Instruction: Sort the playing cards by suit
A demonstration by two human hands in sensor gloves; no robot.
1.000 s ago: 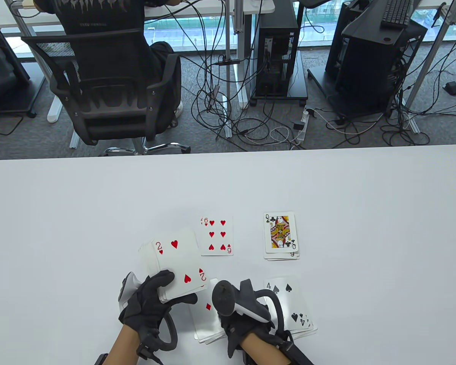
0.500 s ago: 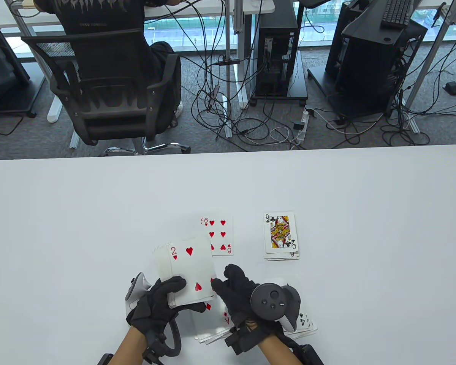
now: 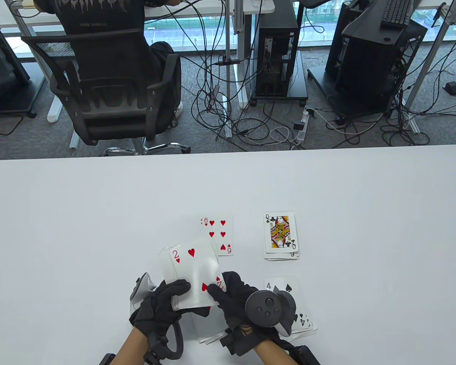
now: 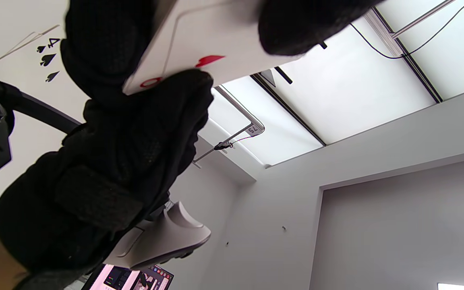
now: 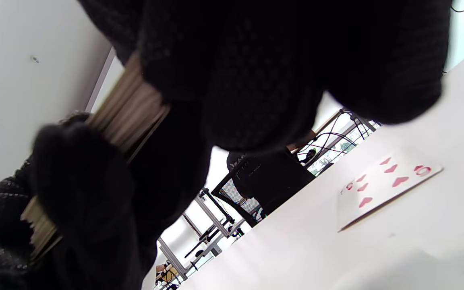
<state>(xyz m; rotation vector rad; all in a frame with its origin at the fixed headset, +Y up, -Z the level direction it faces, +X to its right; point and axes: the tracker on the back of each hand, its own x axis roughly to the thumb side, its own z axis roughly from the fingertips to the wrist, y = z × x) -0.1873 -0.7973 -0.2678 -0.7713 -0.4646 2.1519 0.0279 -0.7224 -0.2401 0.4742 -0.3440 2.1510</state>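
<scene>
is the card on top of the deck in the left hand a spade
No, the top card of the deck gripped by the left hand is the two of hearts, with red hearts showing in the table view.

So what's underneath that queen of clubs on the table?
The queen of clubs tops a small pile: edges of more cards stick out along its near side, one showing a 9 at its corner. The queen covers their faces, so suits and the count stay hidden.
</scene>
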